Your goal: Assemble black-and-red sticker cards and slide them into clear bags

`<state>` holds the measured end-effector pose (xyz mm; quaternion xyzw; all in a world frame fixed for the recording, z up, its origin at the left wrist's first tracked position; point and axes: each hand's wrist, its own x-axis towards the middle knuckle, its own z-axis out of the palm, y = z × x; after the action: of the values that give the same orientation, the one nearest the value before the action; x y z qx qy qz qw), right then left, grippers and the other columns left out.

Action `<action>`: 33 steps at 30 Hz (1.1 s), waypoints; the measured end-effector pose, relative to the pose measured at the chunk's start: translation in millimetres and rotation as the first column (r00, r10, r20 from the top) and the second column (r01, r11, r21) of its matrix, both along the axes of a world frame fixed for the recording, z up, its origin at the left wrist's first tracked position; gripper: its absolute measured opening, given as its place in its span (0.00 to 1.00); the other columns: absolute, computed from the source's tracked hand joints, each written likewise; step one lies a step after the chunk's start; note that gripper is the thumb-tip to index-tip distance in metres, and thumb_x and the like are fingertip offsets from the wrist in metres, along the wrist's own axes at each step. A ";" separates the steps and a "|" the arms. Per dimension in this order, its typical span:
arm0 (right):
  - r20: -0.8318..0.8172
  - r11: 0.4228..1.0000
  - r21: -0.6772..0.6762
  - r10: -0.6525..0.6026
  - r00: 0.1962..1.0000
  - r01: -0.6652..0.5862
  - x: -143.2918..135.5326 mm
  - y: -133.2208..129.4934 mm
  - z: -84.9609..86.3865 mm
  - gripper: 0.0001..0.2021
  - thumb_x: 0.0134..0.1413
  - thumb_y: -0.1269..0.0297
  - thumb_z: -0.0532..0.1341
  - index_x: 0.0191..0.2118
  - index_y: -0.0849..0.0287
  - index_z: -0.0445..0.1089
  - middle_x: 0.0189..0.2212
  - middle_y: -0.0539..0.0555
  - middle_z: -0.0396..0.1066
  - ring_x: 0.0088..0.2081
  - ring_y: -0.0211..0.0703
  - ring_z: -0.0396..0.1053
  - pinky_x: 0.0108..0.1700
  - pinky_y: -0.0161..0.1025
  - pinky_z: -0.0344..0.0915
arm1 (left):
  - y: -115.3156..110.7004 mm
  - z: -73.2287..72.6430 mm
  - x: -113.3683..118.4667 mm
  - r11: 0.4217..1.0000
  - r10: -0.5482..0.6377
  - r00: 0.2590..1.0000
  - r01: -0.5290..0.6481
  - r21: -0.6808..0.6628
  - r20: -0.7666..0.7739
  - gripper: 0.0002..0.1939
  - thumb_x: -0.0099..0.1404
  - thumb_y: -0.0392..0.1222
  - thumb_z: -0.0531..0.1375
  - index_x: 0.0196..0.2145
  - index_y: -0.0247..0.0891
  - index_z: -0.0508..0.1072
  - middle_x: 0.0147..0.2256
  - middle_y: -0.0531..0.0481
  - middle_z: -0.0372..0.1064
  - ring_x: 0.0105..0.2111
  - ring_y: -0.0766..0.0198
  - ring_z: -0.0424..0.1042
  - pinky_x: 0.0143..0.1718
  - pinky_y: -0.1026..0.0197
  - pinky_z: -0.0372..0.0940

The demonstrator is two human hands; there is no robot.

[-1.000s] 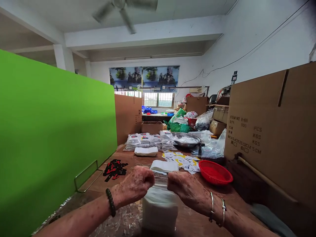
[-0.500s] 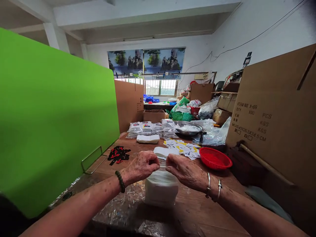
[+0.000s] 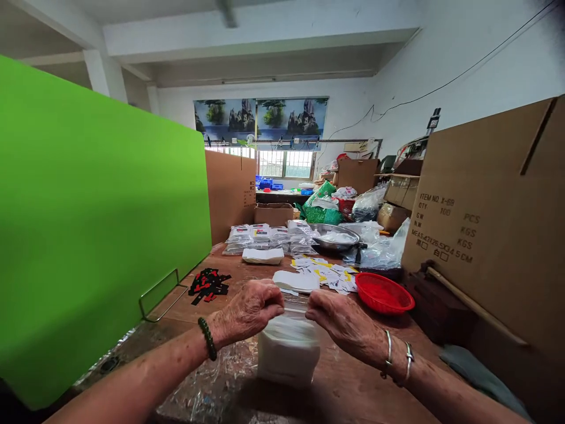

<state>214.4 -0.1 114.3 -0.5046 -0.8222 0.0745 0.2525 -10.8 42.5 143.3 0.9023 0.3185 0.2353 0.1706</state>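
In front of me on the table is a clear plastic bag (image 3: 295, 307) with a white stack (image 3: 288, 356) in its lower part. My left hand (image 3: 255, 309) pinches the bag's top edge at the left corner, thumb against curled fingers. At the right end of that same edge, my right hand (image 3: 339, 315) has a like pinch. A strip of clear film runs between the two hands. Just beyond them lies a pile of white folded sheets (image 3: 296, 281). What the white stack is made of is hard to make out.
Black and red pieces (image 3: 209, 285) lie left, near a wire stand (image 3: 163, 297) by the green panel (image 3: 106, 224). Printed cards (image 3: 326, 274) and a red basket (image 3: 384, 292) are on the right. Filled bags (image 3: 260, 235) and a metal bowl (image 3: 335, 235) sit behind. Cartons (image 3: 481, 235) wall the right side.
My right hand has moved a little to the right along the bag's top edge, so the gap between my hands is wider. The view has shifted slightly.
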 end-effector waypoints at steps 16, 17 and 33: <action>0.003 0.999 0.029 0.023 1.000 -0.023 18.8 6.1 -4.9 0.11 0.62 0.61 0.55 0.29 0.57 0.62 0.27 0.50 0.68 0.30 0.38 0.62 0.33 0.35 0.57 | 5.4 23.1 -25.1 0.972 0.064 0.997 -0.052 0.229 -0.045 0.16 0.55 0.35 0.60 0.43 0.39 0.73 0.42 0.49 0.71 0.42 0.60 0.67 0.45 0.58 0.60; 0.018 0.999 0.028 0.023 1.000 -0.024 17.0 5.4 -3.2 0.10 0.62 0.62 0.56 0.29 0.57 0.63 0.27 0.50 0.68 0.30 0.38 0.62 0.33 0.35 0.56 | 0.0 23.8 -15.0 0.965 0.025 0.995 0.000 0.262 -0.092 0.17 0.55 0.36 0.62 0.45 0.39 0.73 0.43 0.48 0.72 0.44 0.58 0.67 0.48 0.56 0.58; -0.087 1.000 0.013 -0.009 0.996 0.010 37.2 -13.9 0.7 0.07 0.61 0.64 0.53 0.32 0.57 0.64 0.29 0.51 0.69 0.32 0.39 0.65 0.35 0.36 0.59 | 10.8 7.6 35.5 0.985 -0.063 0.973 0.096 0.141 -0.222 0.08 0.62 0.34 0.57 0.29 0.35 0.75 0.29 0.50 0.74 0.30 0.65 0.67 0.36 0.62 0.56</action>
<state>251.6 -14.0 115.1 -0.5029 -0.8087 0.0895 0.2917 24.8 53.3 150.9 0.9448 0.2802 0.1521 0.0756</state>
